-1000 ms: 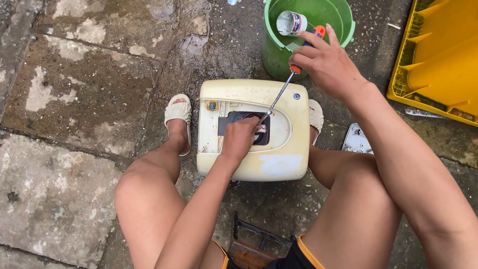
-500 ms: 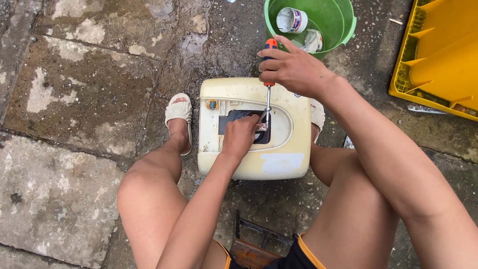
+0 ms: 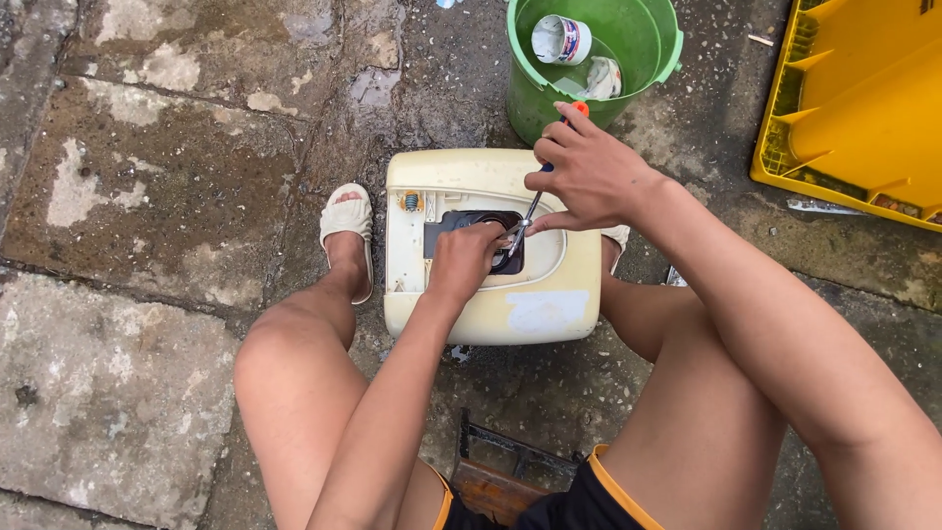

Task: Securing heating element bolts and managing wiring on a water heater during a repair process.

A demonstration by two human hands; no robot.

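Note:
A cream-coloured boxy appliance point(image 3: 549, 304) lies on the wet stone ground between my feet, with a dark opening point(image 3: 461, 224) in its top. My left hand point(image 3: 463, 258) rests on that opening, fingers curled around something small at its edge. My right hand point(image 3: 589, 177) grips a screwdriver point(image 3: 530, 208) with an orange handle end, its metal shaft angled down to the left, tip at the opening next to my left fingers.
A green bucket point(image 3: 667, 44) holding a white tape roll point(image 3: 561, 39) and crumpled plastic stands just behind the appliance. A yellow plastic crate point(image 3: 863, 108) lies at the right. A low wooden stool point(image 3: 500, 471) is under me. Wet, patchy paving stones surround everything.
My right hand has come down and toward me from the bucket, bringing the screwdriver lower and steeper against the opening. My left hand has stayed on the appliance.

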